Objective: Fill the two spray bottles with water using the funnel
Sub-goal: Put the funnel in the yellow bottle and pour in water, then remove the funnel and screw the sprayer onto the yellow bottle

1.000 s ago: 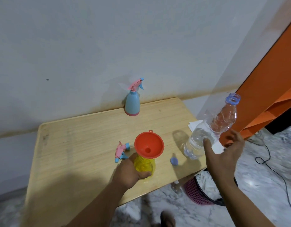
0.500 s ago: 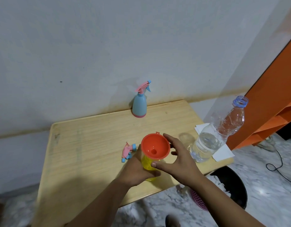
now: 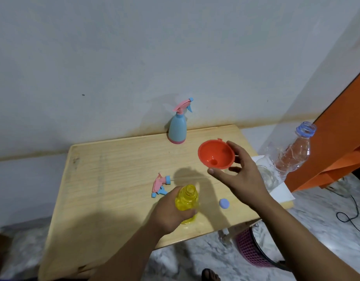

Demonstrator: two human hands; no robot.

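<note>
Funnel (image 3: 216,154): held above the counter (image 3: 114,179) by the right hand (image 3: 242,175), fingers (image 3: 234,148) curled around its rim; wide mouth tilted toward the camera, spout away and down.
Yellow bottle (image 3: 187,201): upright near the front edge, neck open, left hand (image 3: 171,212) fingers wrapped around it.
Spray head (image 3: 160,185): lying just left of it.
Blue cap (image 3: 224,203): just right.
Blue spray bottle (image 3: 177,126): upright at the wall.
Water bottle (image 3: 290,157): uncapped, right edge, partly behind the right hand.

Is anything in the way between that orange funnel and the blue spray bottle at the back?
Yes: the blue spray bottle wears its pink trigger head, closing its neck. The tabletop between it and the funnel in the right hand looks bare.
</note>
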